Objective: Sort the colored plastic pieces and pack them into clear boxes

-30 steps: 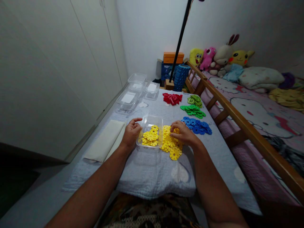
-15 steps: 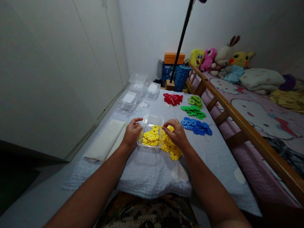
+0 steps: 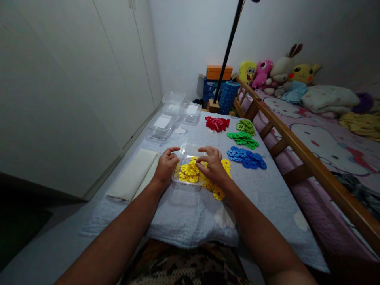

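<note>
My left hand [image 3: 164, 166] grips the left side of a clear plastic box [image 3: 187, 183], thumb and fingers at its wall. Inside the box lies a heap of yellow flower-shaped discs [image 3: 189, 173]. My right hand [image 3: 212, 164] is over the box's right side, its thumb and forefinger pinched close together above the discs and its other fingers stretched out. Whether a disc is between these fingertips I cannot make out. More loose yellow discs [image 3: 219, 193] lie on the cloth to the right of the box, partly hidden under my right hand.
Piles of blue discs [image 3: 246, 157], green discs [image 3: 243, 139], light green discs [image 3: 245, 126] and red pieces [image 3: 217, 124] lie on the right. Several clear boxes [image 3: 162, 122] stand at the back left. A folded cream cloth [image 3: 132, 174] is on the left. A wooden bed rail [image 3: 292, 152] borders the table.
My right hand has moved slightly left, farther over the box. The yellow disc seen edge-on in its fingers before no longer shows clearly there. My left hand stays on the box.
</note>
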The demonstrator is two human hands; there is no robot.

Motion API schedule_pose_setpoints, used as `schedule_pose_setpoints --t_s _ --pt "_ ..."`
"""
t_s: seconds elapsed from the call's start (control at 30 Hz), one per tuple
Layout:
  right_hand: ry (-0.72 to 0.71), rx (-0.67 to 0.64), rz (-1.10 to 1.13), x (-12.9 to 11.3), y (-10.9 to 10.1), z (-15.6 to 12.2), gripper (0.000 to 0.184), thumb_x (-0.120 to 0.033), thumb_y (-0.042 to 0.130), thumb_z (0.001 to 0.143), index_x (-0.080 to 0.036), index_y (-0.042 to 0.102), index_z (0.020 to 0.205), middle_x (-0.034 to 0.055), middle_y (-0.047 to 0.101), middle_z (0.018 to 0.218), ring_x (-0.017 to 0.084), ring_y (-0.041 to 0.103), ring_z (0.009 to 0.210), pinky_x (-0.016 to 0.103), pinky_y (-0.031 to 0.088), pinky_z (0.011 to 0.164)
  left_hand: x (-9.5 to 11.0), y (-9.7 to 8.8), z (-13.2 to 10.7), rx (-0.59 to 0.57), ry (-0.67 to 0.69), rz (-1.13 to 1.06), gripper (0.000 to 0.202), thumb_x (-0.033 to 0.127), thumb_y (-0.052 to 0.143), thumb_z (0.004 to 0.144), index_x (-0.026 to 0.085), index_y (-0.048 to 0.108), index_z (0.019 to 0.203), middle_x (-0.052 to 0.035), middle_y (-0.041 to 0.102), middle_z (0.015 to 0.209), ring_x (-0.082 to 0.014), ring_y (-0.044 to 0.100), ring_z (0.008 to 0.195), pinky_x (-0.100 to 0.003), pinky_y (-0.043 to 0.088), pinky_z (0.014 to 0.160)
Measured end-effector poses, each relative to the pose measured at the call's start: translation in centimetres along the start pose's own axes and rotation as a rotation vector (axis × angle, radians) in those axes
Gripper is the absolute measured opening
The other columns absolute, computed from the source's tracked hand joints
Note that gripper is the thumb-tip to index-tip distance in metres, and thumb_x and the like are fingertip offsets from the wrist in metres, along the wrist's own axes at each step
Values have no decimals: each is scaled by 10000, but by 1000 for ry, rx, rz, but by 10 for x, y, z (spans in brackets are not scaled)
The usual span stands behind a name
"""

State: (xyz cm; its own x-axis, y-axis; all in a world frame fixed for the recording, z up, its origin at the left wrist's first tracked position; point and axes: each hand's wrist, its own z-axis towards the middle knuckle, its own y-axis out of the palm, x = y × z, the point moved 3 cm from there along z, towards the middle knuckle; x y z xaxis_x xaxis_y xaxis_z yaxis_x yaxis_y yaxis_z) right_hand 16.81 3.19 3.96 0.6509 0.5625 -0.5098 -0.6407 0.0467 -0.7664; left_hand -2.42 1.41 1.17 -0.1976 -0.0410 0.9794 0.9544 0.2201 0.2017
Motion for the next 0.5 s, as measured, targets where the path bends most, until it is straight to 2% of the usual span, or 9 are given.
schedule_pose_setpoints --t_s 0.13,0.3,0.4,0.5 --pt "8 32 63 13 -10 0 110 -236 667 865 -262 772 841 60 664 1316 290 464 1305 516 304 1129 -1 0 0 3 3 1 440 234 651 660 158 604 1090 114 356 564 -75 268 481 -223 195 471" --pt "135 103 12 45 -35 -1 168 -205 602 869 -240 766 880 95 645 1287 288 500 1270 510 319 1116 2 1 -2 13 -1 11 429 232 648 654 160 610 1074 109 360 567 -74 276 479 -223 192 470" --pt "230 23 -97 61 -45 -8 121 -229 654 831 -237 763 881 103 631 1275 325 474 1264 537 320 1083 4 1 -3 13 -10 1 433 232 651 648 162 609 1073 109 362 573 -72 278 474 -223 192 467" --pt "235 -93 -187 66 -45 -16 154 -277 741 776 -249 763 927 103 620 1279 347 448 1263 539 322 1061 3 1 -3 12 -10 -3 439 237 660 640 168 609 1071 110 362 576 -72 285 470 -223 192 462"
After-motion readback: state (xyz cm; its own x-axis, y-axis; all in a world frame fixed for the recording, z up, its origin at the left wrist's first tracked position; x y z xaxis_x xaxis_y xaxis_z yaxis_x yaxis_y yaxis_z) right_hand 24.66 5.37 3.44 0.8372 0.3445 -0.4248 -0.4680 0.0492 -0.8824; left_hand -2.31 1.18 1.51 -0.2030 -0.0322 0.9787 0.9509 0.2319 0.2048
